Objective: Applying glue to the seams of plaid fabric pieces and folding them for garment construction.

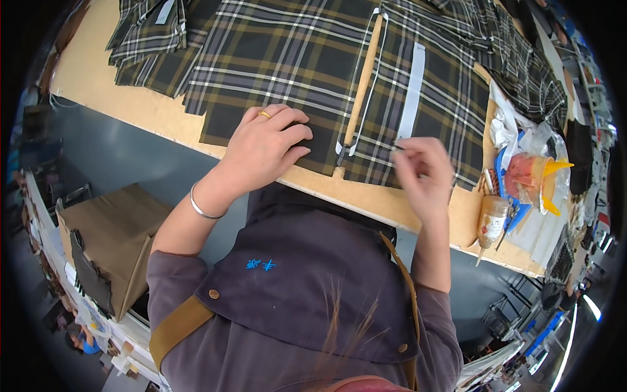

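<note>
Our left hand [264, 149] presses flat and open on the plaid fabric [287, 59] while our right hand [424, 173] pinches something thin, one white strip [411, 91] already laid.

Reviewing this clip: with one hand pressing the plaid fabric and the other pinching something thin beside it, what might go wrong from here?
1. The left hand pins the plaid fabric near the table edge; easing off might let the overhanging cloth slide.
2. The right hand pinches something thin, too small to identify; if sharp, it could prick a finger.
3. The cup and bottle clutter crowds the right hand's side and could be knocked.
</note>
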Available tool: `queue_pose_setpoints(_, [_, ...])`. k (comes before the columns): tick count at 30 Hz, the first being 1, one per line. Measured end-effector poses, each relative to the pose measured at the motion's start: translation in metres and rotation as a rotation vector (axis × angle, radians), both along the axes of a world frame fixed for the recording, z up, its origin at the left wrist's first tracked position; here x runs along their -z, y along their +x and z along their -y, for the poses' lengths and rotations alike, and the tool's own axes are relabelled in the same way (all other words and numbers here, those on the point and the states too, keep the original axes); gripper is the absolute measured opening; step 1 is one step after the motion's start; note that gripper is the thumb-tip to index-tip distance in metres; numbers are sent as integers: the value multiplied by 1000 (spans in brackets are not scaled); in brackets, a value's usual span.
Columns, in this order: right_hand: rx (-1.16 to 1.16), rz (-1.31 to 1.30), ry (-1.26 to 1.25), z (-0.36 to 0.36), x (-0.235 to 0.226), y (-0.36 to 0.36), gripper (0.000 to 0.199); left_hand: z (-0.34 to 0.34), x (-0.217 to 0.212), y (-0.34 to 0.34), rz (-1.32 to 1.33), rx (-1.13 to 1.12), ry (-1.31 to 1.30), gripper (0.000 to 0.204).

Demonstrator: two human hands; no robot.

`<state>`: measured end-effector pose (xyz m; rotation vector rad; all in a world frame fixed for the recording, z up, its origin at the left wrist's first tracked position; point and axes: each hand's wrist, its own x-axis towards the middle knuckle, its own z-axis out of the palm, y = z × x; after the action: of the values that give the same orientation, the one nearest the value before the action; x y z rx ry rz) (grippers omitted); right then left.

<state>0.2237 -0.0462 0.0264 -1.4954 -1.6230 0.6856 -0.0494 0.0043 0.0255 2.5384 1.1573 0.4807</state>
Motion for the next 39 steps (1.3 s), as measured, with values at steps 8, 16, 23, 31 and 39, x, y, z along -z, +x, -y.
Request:
queue_pose_setpoints(8, [-249,143,-238,-25,13,-41,30,-1,19,38,410,-30,-470,18])
queue_pose_setpoints(16, [-217,11,-266,-22,22,-36,15,-3,20,45,326,-70,-370,11])
queue_pose_setpoints(23, [-203,42,-202,-20,26,-39,13,-1,30,47,402,-92,-338,9])
queue_pose_setpoints(31, [-144,83,-146,-13,32,-39,14,2,31,45,407,-95,-359,12])
queue_pose_setpoints(39, [-131,-63,-185,-11,26,-38,14,3,25,48,421,-41,-324,15])
